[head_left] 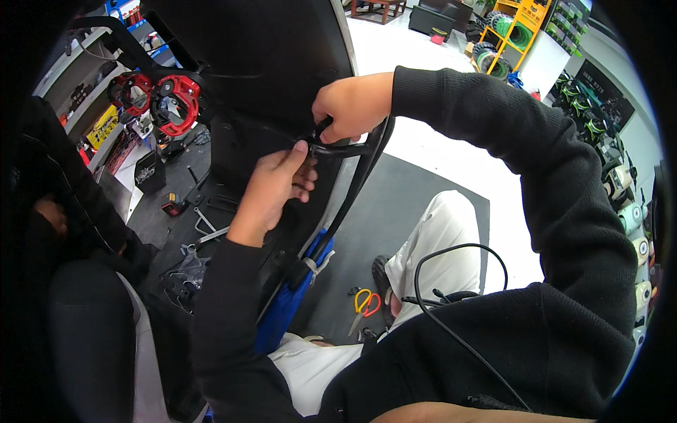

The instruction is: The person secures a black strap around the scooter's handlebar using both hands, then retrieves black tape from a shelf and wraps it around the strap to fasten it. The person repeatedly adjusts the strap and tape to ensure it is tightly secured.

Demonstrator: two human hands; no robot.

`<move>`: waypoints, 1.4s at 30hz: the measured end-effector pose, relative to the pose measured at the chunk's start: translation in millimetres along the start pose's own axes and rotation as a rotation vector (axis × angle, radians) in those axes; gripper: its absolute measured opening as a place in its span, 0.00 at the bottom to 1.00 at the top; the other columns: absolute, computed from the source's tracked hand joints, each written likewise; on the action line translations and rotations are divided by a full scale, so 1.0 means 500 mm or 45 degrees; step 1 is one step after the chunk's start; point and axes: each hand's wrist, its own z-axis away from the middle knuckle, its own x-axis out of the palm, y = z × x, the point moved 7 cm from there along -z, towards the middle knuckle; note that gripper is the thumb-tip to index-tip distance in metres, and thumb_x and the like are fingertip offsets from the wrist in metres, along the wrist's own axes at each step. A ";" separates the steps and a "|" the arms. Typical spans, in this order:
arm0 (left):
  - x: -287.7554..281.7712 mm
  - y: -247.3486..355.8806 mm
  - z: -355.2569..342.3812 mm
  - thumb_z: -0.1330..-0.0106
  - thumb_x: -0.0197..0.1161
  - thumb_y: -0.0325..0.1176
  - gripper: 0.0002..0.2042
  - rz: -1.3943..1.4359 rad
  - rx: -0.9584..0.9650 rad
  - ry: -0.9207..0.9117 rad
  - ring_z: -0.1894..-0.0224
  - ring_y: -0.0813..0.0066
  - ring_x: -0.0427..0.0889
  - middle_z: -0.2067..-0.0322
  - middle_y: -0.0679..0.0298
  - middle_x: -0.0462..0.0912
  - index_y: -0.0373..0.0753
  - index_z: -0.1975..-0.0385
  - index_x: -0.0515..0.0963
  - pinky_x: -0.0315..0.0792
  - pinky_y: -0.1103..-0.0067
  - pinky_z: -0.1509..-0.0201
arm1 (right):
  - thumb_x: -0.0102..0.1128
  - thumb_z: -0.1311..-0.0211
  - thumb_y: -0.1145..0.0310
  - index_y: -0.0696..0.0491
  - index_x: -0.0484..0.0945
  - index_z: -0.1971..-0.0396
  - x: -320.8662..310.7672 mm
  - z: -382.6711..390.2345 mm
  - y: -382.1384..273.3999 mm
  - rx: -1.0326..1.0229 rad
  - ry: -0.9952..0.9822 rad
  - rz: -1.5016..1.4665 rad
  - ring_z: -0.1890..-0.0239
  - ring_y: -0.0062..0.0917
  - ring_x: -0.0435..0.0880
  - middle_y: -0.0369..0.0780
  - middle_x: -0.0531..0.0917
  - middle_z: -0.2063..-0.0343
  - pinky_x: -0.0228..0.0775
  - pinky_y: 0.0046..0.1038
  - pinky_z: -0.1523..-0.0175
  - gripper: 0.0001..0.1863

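Note:
A bent black metal tube (343,150) runs out from a large dark panel (275,63) in front of me. My right hand (355,107) reaches over from the right, its fingers curled round a small black piece just above the tube. From below, my left hand (276,185) pinches at the tube's inner end with thumb and forefinger, the other fingers half curled. The two hands nearly meet there. What exactly lies between the fingers is too small and dark to name. A blue cloth (285,310) is tied lower on the frame with a pale strap (319,264).
Scissors (367,303) with yellow and red handles lie on the dark mat beside my shoe. A black cable (441,326) loops over my lap. Another person's dark sleeve (77,183) is at the left, near tools and a power drill (175,205). Shelves (518,32) stand behind.

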 end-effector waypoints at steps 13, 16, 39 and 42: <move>0.095 -0.025 -0.012 0.20 0.55 0.45 0.13 0.697 -0.138 0.252 0.78 0.81 0.65 0.73 0.67 0.72 0.42 0.54 0.76 0.59 0.82 0.78 | 0.50 0.21 0.55 0.58 0.85 0.58 0.032 -0.068 0.041 -0.062 -0.121 -0.157 0.71 0.28 0.83 0.42 0.84 0.71 0.76 0.33 0.62 0.22; 0.106 -0.031 -0.014 0.19 0.57 0.45 0.12 0.787 -0.107 0.251 0.79 0.83 0.63 0.74 0.69 0.69 0.43 0.55 0.76 0.56 0.83 0.79 | 0.50 0.23 0.56 0.56 0.85 0.61 0.040 -0.098 0.046 -0.278 -0.082 -0.181 0.78 0.25 0.78 0.38 0.79 0.77 0.73 0.33 0.70 0.21; 0.099 -0.013 -0.016 0.29 0.66 0.42 0.13 0.430 -0.163 0.665 0.83 0.82 0.58 0.80 0.71 0.62 0.43 0.66 0.70 0.55 0.79 0.81 | 0.48 0.18 0.55 0.57 0.86 0.61 -0.058 0.393 0.140 -0.437 0.655 -0.184 0.65 0.29 0.84 0.40 0.88 0.67 0.77 0.32 0.55 0.24; 0.092 0.005 -0.013 0.29 0.68 0.42 0.13 0.425 -0.324 0.555 0.82 0.82 0.61 0.76 0.66 0.67 0.43 0.63 0.71 0.58 0.81 0.80 | 0.50 0.20 0.59 0.61 0.84 0.60 0.099 0.411 0.295 -0.080 0.725 -0.683 0.64 0.32 0.83 0.43 0.87 0.68 0.77 0.30 0.58 0.21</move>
